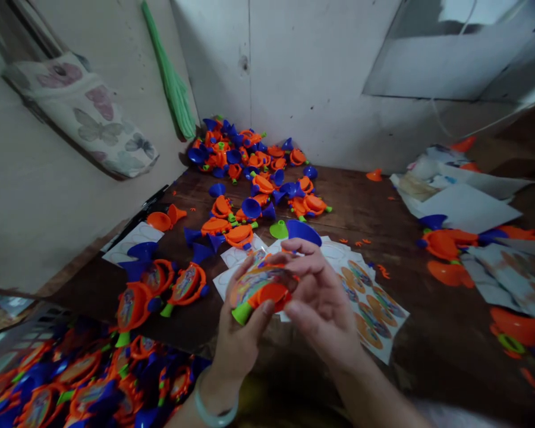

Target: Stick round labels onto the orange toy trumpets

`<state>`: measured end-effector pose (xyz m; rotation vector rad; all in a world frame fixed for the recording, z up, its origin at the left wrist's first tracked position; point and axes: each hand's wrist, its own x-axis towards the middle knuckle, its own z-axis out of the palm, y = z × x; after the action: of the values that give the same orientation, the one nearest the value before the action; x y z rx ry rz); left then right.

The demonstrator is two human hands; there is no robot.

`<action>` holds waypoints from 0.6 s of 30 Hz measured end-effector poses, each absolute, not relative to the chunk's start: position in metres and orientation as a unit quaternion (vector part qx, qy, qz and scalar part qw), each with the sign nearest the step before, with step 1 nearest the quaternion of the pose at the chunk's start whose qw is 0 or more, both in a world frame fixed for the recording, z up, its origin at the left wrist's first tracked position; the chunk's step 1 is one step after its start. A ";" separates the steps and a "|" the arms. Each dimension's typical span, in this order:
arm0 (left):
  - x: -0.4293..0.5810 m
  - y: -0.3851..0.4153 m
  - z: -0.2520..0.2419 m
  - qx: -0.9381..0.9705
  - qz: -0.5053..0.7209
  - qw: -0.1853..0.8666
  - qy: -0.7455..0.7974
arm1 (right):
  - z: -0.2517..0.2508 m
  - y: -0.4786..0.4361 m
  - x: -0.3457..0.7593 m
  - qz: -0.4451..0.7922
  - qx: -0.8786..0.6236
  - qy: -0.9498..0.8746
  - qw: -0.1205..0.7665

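A: So, where is the piece?

B: An orange plastic toy horn [263, 291] is held in both hands, above the sticker sheets [374, 309] on the wooden counter [339, 202].

A: Orientation?

B: Long axis is tilted, lower left to upper right. The green mouthpiece [243, 313] is pointed down and left. The round printed face [249, 285] is turned up toward the camera, with an orange cone [271, 295] lying across it.

A: Grip?

B: The left hand [245, 339] is closed around the lower edge, its fingers [261, 315] pressed on the horn. The right hand [325, 297] is curled over the upper edge, its fingers [294, 252] touching the rim. Both grips are narrow. A pale bangle [216, 399] is worn on the left wrist.

A: Containers?

B: A dense heap of assembled horns [89, 386] is seen at lower left, below the counter edge. What it is held in cannot be told. More horns and loose parts are piled on the counter [232, 160] against the back corner. A blue cone [304, 232] and a green cone [279, 229] are lying just beyond the right hand.
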<state>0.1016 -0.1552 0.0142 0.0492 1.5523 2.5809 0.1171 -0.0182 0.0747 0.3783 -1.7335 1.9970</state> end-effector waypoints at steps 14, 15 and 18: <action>0.095 -0.162 0.036 0.099 0.890 0.060 0.440 | 0.069 -0.029 0.116 0.674 0.016 -0.666 0.321; 0.095 -0.162 0.036 0.102 0.888 0.060 0.444 | 0.068 -0.029 0.115 0.664 0.020 -0.672 0.327; 0.093 -0.163 0.036 0.108 0.878 0.056 0.463 | 0.064 -0.029 0.114 0.641 0.031 -0.688 0.339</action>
<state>0.0934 -0.1627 0.0357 0.3265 1.4043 2.6638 0.1143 -0.0286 0.0637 0.0814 -1.7921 1.6686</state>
